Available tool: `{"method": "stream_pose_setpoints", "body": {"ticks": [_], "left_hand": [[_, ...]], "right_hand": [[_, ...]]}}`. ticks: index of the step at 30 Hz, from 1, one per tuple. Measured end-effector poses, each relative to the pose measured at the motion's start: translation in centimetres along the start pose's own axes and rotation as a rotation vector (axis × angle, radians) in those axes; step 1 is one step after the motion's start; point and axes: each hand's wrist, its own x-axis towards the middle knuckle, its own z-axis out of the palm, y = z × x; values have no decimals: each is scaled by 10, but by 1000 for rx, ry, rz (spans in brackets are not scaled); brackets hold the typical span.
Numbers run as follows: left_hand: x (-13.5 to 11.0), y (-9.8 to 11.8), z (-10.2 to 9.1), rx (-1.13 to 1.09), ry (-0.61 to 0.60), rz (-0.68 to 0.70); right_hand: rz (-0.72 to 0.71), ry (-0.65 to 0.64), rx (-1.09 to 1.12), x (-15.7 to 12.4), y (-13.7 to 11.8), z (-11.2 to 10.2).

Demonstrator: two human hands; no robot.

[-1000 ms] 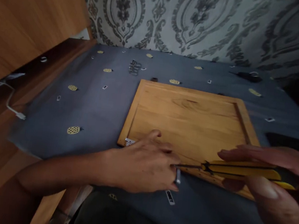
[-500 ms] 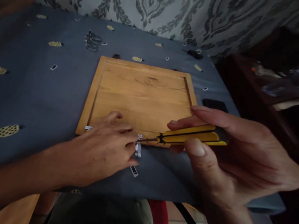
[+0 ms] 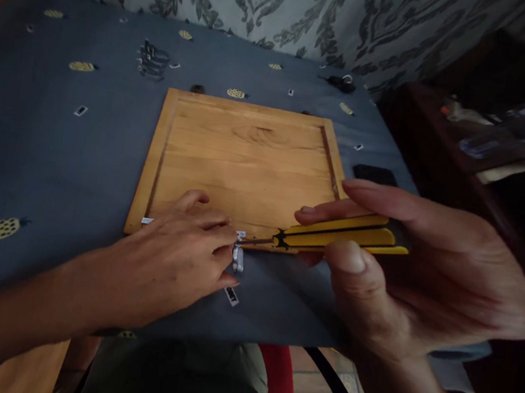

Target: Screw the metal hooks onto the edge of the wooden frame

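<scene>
A framed wooden panel point(image 3: 247, 163) lies flat on the table. My left hand point(image 3: 178, 256) rests over its near edge, fingers bent around a small silver metal fitting point(image 3: 238, 259) that hangs past the edge; its fingertips partly hide the fitting. Between thumb and fingers, my right hand point(image 3: 406, 271) grips a screwdriver point(image 3: 334, 234) with a yellow and black handle. The screwdriver points left, nearly level, and its tip meets the fitting beside my left fingertips. Whether a screw is under the tip cannot be made out.
Dark metal pieces point(image 3: 152, 60) lie at the back left of the blue tablecloth point(image 3: 56, 165). A dark object with a ring point(image 3: 341, 83) is at the back right, and a flat black object point(image 3: 374, 174) sits right of the panel. Dark furniture point(image 3: 441, 142) stands at the right.
The view has shifted slightly, so the panel and table appear a little further left and up. Both hands keep their holds, with the screwdriver tip still at the fitting.
</scene>
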Motion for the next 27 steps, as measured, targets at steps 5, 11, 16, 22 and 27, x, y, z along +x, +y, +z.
{"method": "stream_pose_setpoints", "body": {"ticks": [5, 11, 16, 22, 27], "left_hand": [[-1, 0, 0, 11, -3, 6], [1, 2, -1, 27, 4, 10], [2, 1, -3, 45, -19, 7], [1, 1, -2, 13, -27, -1], [0, 1, -3, 19, -22, 6]], "right_hand": [[-71, 49, -28, 5, -9, 3], [-111, 0, -81, 7, -6, 1], [-97, 4, -36, 7, -7, 1], [-66, -98, 8, 14, -15, -3], [-6, -277, 94, 17, -16, -11]]}}
